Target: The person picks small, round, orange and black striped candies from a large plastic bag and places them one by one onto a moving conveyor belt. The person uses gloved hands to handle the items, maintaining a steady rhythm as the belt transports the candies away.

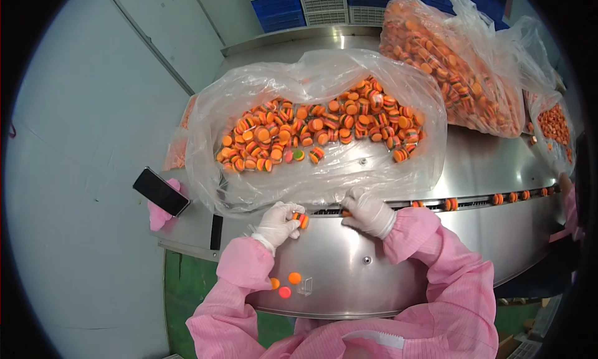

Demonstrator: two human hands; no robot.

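My left hand (279, 224), in a white glove, pinches a burger-shaped candy (301, 220) layered in orange, red and green. My gloved right hand (366, 212) is at the narrow conveyor slot (327, 212), its fingers around another candy (346, 213) that is mostly hidden. Just beyond both hands, a large clear plastic bag (299, 190) lies with its mouth spread, holding a heap of these candies (322, 120). To the right of my right hand, candies (451, 204) stand spaced out along the slot.
Loose orange and red discs (285, 292) and a small clear plastic cup (305, 287) lie by the steel table's (336, 298) near edge. A phone (161, 191) rests on pink cloth at left. A full candy bag (453, 74) stands back right. Another person's hand (565, 183) is far right.
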